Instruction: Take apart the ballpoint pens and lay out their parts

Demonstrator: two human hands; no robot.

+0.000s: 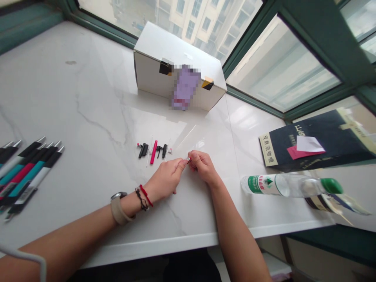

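My left hand, with a watch and bracelets at its wrist, is closed in a pinch. Its thumb and fingers meet those of my right hand, which is closed as well. Between the fingertips shows a small pen part, silvery with a bit of red; most of it is covered. Just beyond my left hand lie loose pen pieces on the white table: a red pen barrel, a black tube, another black piece, and thin clear or pale pieces too small to make out.
Several assembled pens lie at the far left. A white box with a blurred purple phone-like object on its front stands by the window. On the right are a green-capped water bottle and a dark paper bag.
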